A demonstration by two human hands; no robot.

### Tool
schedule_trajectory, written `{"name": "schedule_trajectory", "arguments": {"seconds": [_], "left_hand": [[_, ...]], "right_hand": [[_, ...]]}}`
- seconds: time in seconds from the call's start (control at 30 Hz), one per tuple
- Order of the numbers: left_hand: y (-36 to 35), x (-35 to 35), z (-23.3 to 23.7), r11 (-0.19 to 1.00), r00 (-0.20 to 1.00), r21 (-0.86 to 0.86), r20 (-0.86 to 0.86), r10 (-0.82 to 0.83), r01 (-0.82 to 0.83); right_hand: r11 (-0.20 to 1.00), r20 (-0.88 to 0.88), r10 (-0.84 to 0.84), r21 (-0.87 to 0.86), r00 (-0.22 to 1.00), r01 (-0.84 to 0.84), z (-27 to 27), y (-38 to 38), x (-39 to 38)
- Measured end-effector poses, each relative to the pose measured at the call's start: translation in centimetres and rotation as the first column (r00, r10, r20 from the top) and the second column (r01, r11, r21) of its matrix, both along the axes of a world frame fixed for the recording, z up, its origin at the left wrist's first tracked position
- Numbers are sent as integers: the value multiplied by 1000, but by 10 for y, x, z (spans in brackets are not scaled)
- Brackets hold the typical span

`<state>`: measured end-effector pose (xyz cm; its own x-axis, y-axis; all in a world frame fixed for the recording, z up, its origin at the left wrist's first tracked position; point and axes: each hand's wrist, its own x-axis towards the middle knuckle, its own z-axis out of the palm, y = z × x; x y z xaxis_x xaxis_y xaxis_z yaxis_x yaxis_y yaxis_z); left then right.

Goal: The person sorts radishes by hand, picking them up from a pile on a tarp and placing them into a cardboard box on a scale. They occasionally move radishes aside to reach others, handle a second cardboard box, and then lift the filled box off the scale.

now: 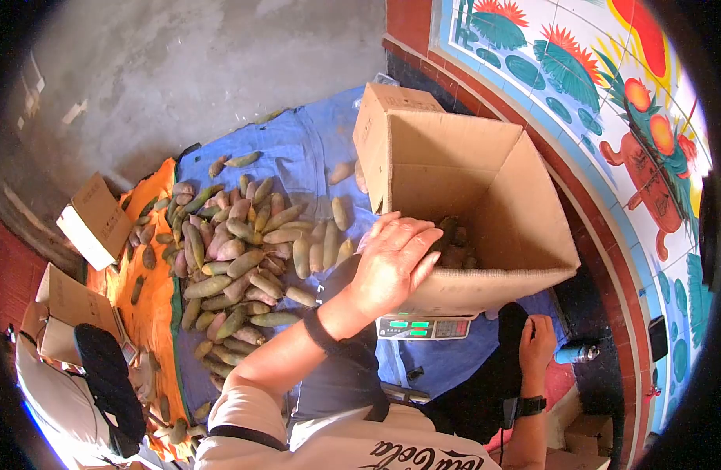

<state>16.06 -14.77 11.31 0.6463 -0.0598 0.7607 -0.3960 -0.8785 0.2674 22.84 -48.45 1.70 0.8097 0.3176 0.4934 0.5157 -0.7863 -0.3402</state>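
Note:
My left hand (392,262), with a black band on its wrist, is over the near left edge of a large open cardboard box (486,290). Its fingers stretch toward the box opening, and I see nothing held in them. Several root vegetables (458,247) that look like radishes lie in the bottom of that box. Under its front edge shows a digital scale (423,327) with lit green displays. To the right, my right hand (538,345), with a dark watch, rests by my knee, fingers loosely bent, holding nothing visible.
A heap of green and pinkish radishes (235,258) covers part of the blue tarp (298,149). Beside it lies an orange sheet (153,305), with a small carton (98,219) at its edge. Another person's dark shoe (110,384) shows lower left. A blue bottle (576,354) lies right, near the tiled wall (525,86).

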Motion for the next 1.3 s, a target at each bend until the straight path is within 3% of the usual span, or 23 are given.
{"name": "schedule_trajectory", "arguments": {"seconds": [0.2, 0.33, 0.4, 0.53, 0.7, 0.77, 1.3], "left_hand": [[9, -22, -12, 997, 994, -60, -100, 44, -50], [25, -34, -45, 987, 983, -63, -113, 143, -151], [28, -43, -59, 968, 975, -194, -183, 125, -160], [38, -55, -82, 930, 946, -297, -298, 126, -217], [50, -67, -97, 918, 900, -304, -423, 109, -254], [52, -71, -98, 948, 868, -204, -482, 120, -244], [63, -94, -115, 951, 814, -88, -545, 203, -297]], "right_hand": [[1000, 18, 9, 9, 1000, -9, 0, 3, 0], [1000, -5, 7, 1, 1000, -7, 0, 1, 1], [1000, -10, 6, -5, 1000, -6, 0, 1, 1], [1000, 5, 21, 15, 1000, -21, 1, 3, 0], [1000, 0, 13, -6, 1000, -13, 0, 3, 0], [1000, 2, 11, -10, 1000, -11, 0, 3, 1], [999, -19, 3, -40, 1000, -4, 1, 4, 0]]}}
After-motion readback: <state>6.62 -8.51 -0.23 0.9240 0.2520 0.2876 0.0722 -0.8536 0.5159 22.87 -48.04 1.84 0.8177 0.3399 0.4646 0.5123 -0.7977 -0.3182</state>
